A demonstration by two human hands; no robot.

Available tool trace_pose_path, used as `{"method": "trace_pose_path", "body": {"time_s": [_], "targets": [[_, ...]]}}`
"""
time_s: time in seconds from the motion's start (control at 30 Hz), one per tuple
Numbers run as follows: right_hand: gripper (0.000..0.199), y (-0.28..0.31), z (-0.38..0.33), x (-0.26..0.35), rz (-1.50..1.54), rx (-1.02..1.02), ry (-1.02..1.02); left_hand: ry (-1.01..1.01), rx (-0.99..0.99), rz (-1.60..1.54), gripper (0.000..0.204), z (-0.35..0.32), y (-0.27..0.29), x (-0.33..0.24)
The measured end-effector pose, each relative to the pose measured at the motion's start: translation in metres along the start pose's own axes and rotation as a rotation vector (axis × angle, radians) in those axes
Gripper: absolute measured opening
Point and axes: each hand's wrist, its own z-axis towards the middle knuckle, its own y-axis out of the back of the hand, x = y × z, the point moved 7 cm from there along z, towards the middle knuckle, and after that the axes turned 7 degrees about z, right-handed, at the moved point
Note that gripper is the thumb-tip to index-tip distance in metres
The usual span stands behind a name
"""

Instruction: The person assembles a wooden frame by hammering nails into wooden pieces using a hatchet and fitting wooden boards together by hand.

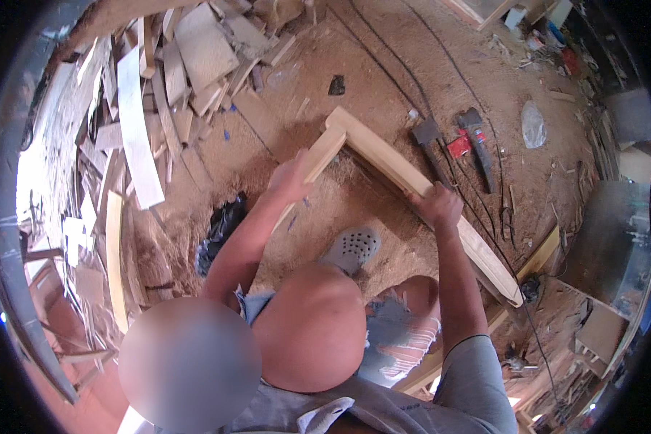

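An L-shaped piece of joined pale lumber is held out before me, its corner pointing away. My left hand [289, 179] is wrapped round its short arm [325, 153]. Farther to the right, my right hand [439, 205] grips the long moulded rail [387, 155], which runs back toward the lower right. The two pieces meet at the far corner, where the joint looks closed. The fingers of both hands are partly hidden behind the wood.
Scrap boards [202, 54] lie heaped at left. Two dark broad-headed tools [474, 141] and a red scrap [458, 145] lie right of the rail, with black cords [383, 47] nearby. A black plastic bag [223, 228] and a grey clog [356, 247] are on the dusty floor.
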Motion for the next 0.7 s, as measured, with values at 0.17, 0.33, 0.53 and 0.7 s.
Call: {"method": "trace_pose_path", "body": {"time_s": [0.17, 0.33, 0.53, 0.7], "targets": [[0.088, -0.001, 0.000, 0.000, -0.001, 0.002, -0.050, 0.019, 0.052, 0.001, 0.097, 0.004, 0.010, -0.006], [0.086, 0.001, -0.003, 0.001, 0.000, -0.045, -0.024, -0.005, -0.045, -0.140, 0.098, -0.044, 0.047, -0.014], [0.082, 0.001, -0.003, 0.004, -0.058, -0.069, 0.023, 0.097, 0.163, -0.130, 0.081, -0.146, 0.063, 0.044], [0.087, 0.002, -0.006, 0.013, -0.078, -0.033, 0.030, 0.126, 0.124, -0.028, 0.076, -0.188, 0.063, 0.078]]}}
